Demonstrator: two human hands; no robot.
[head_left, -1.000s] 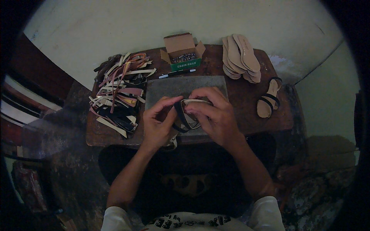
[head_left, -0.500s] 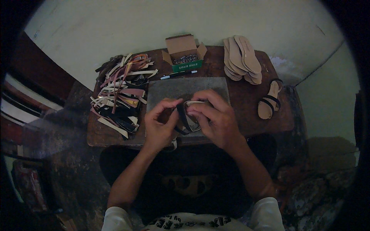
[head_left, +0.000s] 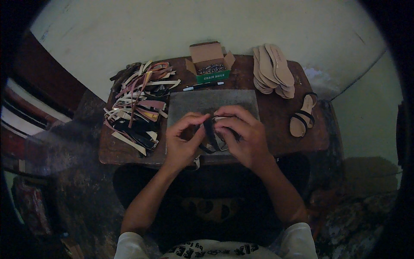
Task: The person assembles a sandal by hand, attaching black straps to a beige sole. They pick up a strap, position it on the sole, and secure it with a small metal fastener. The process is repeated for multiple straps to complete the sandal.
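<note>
Above a grey slab (head_left: pixel 183 103) on the low wooden table, both of my hands meet over a sandal piece with a black strap (head_left: pixel 209 133). My left hand (head_left: pixel 184 138) pinches the strap's upper end between thumb and fingers. From the other side, my right hand (head_left: pixel 246 137) grips the same piece with curled fingers. The strap bends in a loop between them. A pale edge shows by the right fingers, but most of the piece is hidden behind my hands.
Cut strips (head_left: pixel 140 110) in several colours lie heaped at left. Behind the slab are a pen (head_left: pixel 202 86) and an open green box (head_left: pixel 212 77) of metal nails. Tan insoles (head_left: pixel 276 69) are stacked at far right, with a black-strapped sandal (head_left: pixel 302 117) nearer.
My hands have come slightly closer together around the strap, which has shifted a little to the right. Both keep their hold. The whole view has moved slightly.
</note>
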